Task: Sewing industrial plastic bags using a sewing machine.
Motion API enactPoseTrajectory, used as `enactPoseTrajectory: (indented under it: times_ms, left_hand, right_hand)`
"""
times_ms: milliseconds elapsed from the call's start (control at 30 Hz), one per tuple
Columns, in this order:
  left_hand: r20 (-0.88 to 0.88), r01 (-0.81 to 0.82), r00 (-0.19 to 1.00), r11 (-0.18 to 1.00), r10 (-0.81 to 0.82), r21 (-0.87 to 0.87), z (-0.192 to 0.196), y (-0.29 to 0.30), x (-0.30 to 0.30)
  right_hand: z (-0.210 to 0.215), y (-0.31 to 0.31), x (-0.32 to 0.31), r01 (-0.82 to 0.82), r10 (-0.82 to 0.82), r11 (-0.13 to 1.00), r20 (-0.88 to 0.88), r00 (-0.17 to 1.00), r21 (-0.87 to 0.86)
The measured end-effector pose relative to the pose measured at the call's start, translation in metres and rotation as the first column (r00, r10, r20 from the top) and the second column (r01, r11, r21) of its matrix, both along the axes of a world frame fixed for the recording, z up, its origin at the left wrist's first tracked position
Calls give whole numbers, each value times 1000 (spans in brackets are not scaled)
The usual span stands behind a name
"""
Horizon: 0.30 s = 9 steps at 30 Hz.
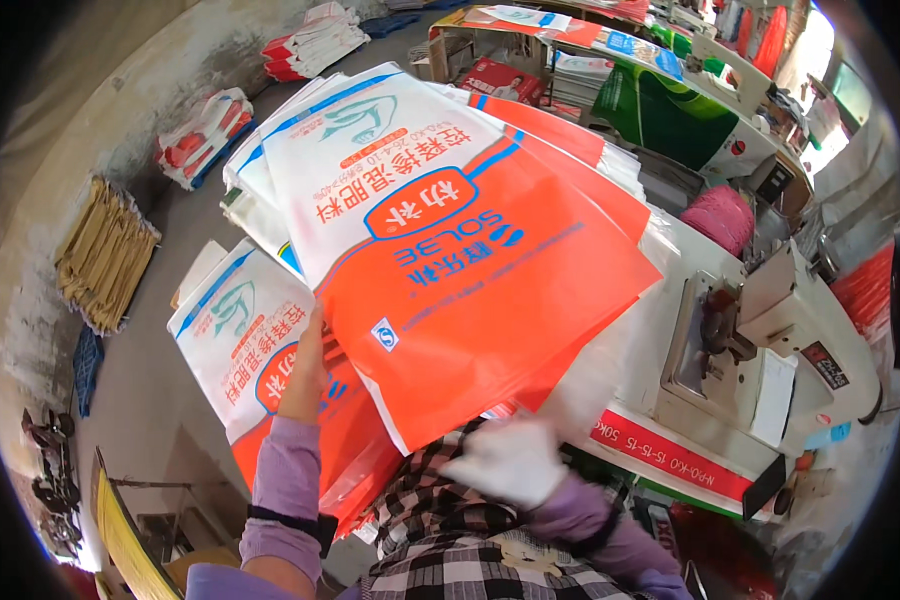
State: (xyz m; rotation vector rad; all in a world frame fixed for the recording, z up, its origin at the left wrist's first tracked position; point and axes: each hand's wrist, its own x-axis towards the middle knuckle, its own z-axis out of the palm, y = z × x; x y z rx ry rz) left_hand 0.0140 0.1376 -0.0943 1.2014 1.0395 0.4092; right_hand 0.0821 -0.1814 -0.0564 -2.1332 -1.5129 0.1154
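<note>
A large red and white printed plastic sack (490,290) lies on top of a fanned stack of similar sacks in front of me. My left hand (308,360), bare, is at that sack's left edge, and its fingers are mostly hidden there. Under my left forearm, more red and white sacks (235,320) lie in a second pile, lower and to the left. My right hand (510,462), in a white glove, is just below the stack's near edge, close to my checked apron. Motion smears its fingers, and I make out nothing in them.
To the right, a sewing machine (800,330) stands on a pale table, with a pink thread cone (720,220) behind it. Folded brown sacks (107,255) and bundles of red and white sacks (205,138) rest along the left wall. A yellow-edged frame (130,530) stands at lower left.
</note>
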Motion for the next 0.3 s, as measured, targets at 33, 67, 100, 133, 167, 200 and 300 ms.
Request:
enactPoseTrajectory:
  times_ms: [33,67,100,133,167,200,300]
  left_hand:
    - [0,5,1000,1000,-5,8,-1,6,5]
    - [43,26,999,1000,-26,-5,-12,14,10]
    - [92,53,994,998,-51,-22,-21,17,16]
    - [96,62,994,998,-60,-24,-22,17,22]
    - [180,104,979,994,-98,-27,-22,17,27]
    - [264,146,955,989,-134,-28,-22,17,32]
    - [174,239,956,971,-236,6,-56,50,14]
  right_hand:
    - [-12,20,-26,21,-5,998,-231,973,65]
    - [-12,40,-33,-35,6,995,-285,959,-98]
    - [-14,53,-33,-94,2,961,-335,942,-260]
    - [-28,56,-31,-84,-8,961,-331,944,-262]
    - [-45,58,-30,-35,47,997,-160,986,73]
    - [-53,56,-28,-47,39,915,27,999,401]
    - [-37,50,-26,-193,191,981,149,970,2]
